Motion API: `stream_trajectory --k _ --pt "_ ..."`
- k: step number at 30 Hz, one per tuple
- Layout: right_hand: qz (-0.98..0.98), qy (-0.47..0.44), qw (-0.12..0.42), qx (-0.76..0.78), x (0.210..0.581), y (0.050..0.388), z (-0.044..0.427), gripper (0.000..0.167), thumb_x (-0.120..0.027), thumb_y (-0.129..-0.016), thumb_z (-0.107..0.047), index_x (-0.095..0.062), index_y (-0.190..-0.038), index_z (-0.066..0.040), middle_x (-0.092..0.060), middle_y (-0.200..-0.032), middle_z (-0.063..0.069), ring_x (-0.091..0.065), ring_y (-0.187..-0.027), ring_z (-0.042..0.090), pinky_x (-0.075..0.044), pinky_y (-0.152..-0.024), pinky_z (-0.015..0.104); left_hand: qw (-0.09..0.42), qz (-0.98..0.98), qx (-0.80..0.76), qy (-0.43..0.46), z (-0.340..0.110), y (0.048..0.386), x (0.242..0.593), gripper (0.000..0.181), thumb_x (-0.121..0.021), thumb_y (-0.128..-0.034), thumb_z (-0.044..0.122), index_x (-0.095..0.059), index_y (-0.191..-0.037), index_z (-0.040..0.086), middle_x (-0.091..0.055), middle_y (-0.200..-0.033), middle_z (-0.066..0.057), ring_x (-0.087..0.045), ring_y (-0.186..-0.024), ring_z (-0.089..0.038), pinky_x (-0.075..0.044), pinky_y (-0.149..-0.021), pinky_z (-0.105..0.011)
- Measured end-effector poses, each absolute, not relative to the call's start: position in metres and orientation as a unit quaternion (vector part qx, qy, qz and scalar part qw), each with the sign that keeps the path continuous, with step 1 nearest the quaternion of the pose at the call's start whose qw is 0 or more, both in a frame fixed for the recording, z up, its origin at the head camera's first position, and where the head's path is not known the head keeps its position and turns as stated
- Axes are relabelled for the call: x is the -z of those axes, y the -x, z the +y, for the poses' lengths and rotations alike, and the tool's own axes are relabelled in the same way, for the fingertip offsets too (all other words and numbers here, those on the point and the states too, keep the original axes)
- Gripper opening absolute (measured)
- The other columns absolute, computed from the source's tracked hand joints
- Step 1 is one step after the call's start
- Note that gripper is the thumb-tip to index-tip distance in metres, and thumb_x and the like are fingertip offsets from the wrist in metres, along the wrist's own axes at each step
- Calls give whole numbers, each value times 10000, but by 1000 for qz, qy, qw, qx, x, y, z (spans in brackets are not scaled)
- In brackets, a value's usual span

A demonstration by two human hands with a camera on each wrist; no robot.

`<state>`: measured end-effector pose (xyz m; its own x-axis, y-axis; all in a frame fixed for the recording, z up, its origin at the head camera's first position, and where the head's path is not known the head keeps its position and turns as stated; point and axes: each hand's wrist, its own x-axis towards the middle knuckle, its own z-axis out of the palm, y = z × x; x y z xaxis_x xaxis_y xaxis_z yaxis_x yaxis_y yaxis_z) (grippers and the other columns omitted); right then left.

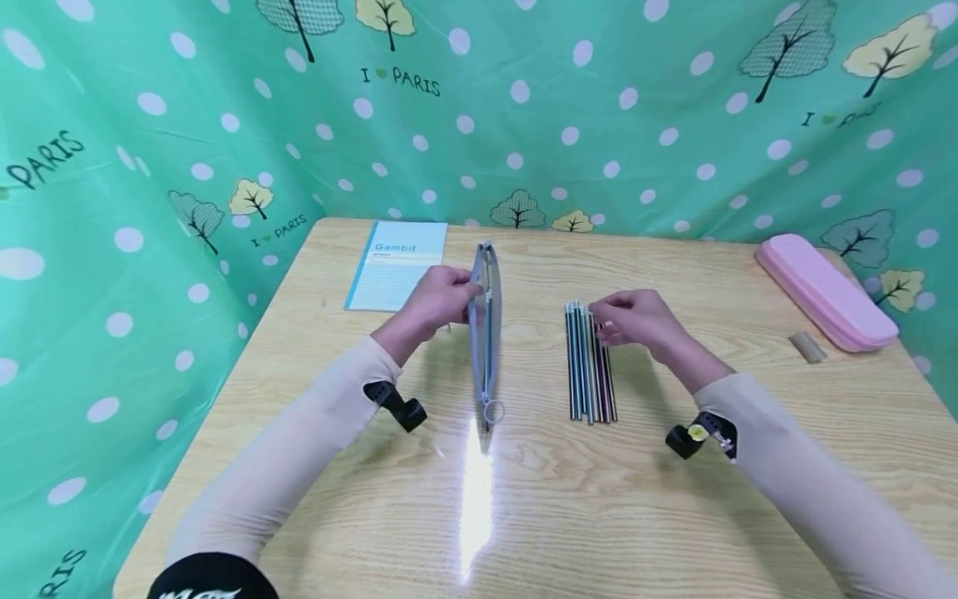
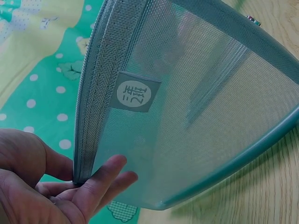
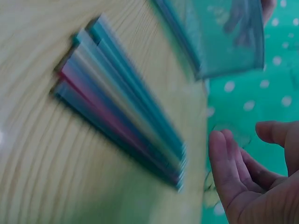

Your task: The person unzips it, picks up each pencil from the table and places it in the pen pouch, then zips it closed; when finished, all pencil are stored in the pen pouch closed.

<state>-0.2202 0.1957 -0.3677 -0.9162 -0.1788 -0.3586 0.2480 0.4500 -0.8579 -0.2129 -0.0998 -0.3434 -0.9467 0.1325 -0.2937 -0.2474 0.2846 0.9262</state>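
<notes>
The left hand [image 1: 441, 295] pinches a pouch [image 2: 177, 135] at its zipped edge, thumb on one side and fingers on the other, holding it on edge above the table [image 1: 599, 499], left of the pencils [image 1: 587, 370]. The pouch is fine, see-through mesh, bound in smooth grey-green piping, with a coarse woven band along the zip; a round ring [image 1: 494, 411] hangs at the near end. Its mouth gapes slightly, and at least one slim, pencil-like shape shows inside.

The pencils lie side by side on the table's pale, glossy wood grain: straight, shiny rods in blue, green and plum, with silvery far ends. The right hand [image 1: 636, 320] is just beside those ends, its fingers close together and gently bent, the thumb apart, with nothing between them.

The pouch's cloth label [image 2: 135, 92] bears a light disc of stylised characters, a 2 among them. A flat blue-and-white notebook [image 1: 397, 266] reads "Gambit"; its smaller print is too small to read. The rippled green cloth [image 1: 479, 108] repeats "I", a heart and "PARIS". A smooth, rounded pink case [image 1: 827, 291] lies at the right, near a small grey-brown block [image 1: 807, 347].
</notes>
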Motion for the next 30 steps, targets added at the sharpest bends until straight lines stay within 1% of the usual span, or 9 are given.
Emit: stream_trajectory --k 2,3,6,10,13,16,19,25,30 --pt "835 -20 211 508 376 223 208 558 -563 -1067 -242 -456 -1432 166 -565 -1349 332 -711 -858 113 -655 -824 268 159 786 -596 34 -100 213 343 360 -508 -1068 51 -574 -1385 -104 -643 -1292 -320 -751 -958 -337 -663 -836 -338" --pt "837 -20 213 503 380 224 214 560 -565 -1066 -239 -455 -1428 173 -575 -1334 330 -710 -847 110 -657 -817 271 159 787 -596 33 -100 213 343 361 -508 -1067 51 -573 -1386 -106 -640 -1295 -322 -753 -935 -318 -663 -836 -338" --pt "842 -27 224 490 392 227 224 544 -591 -1054 -225 -476 -1395 182 -642 -1203 261 -707 -800 101 -662 -786 275 159 788 -594 33 -101 214 343 363 -504 -1068 50 -571 -1388 -107 -639 -1294 -326 -755 -903 -298 -663 -836 -339" --pt "843 -39 233 483 403 229 227 502 -638 -1030 -199 -520 -1341 177 -672 -1039 125 -704 -749 88 -665 -754 274 162 784 -598 33 -102 213 343 366 -499 -1072 48 -561 -1396 -111 -634 -1291 -334 -742 -985 -376 -663 -842 -344" --pt "849 -48 232 473 408 230 227 476 -667 -1017 -193 -545 -1312 160 -688 -989 100 -696 -729 83 -664 -733 262 164 783 -600 31 -102 213 343 370 -498 -1073 48 -555 -1401 -113 -631 -1296 -335 -707 -1079 -438 -661 -851 -350" --pt "859 -50 222 458 411 230 226 468 -703 -996 -190 -568 -1292 146 -706 -934 79 -689 -706 81 -663 -704 258 162 787 -595 28 -102 213 343 367 -498 -1073 52 -561 -1398 -107 -639 -1290 -328 -704 -1084 -442 -661 -853 -354" --pt "874 -39 205 439 415 230 224 442 -734 -969 -170 -593 -1255 137 -723 -885 76 -685 -675 80 -661 -672 256 160 789 -592 30 -103 213 344 363 -500 -1072 51 -568 -1392 -105 -645 -1283 -325 -717 -1059 -422 -660 -856 -355" --pt "891 -10 182 415 418 228 222 389 -728 -947 -78 -600 -1226 160 -746 -928 164 -694 -644 96 -662 -640 268 169 786 -595 31 -103 213 348 384 -493 -1077 57 -539 -1427 -94 -631 -1312 -313 -713 -1087 -414 -656 -867 -349" --pt "928 32 142 343 417 226 220 342 -726 -913 -78 -649 -1161 145 -750 -892 190 -689 -590 115 -637 -617 266 169 785 -595 34 -101 212 349 379 -494 -1083 68 -543 -1427 -84 -635 -1310 -304 -707 -1097 -424 -654 -878 -361"
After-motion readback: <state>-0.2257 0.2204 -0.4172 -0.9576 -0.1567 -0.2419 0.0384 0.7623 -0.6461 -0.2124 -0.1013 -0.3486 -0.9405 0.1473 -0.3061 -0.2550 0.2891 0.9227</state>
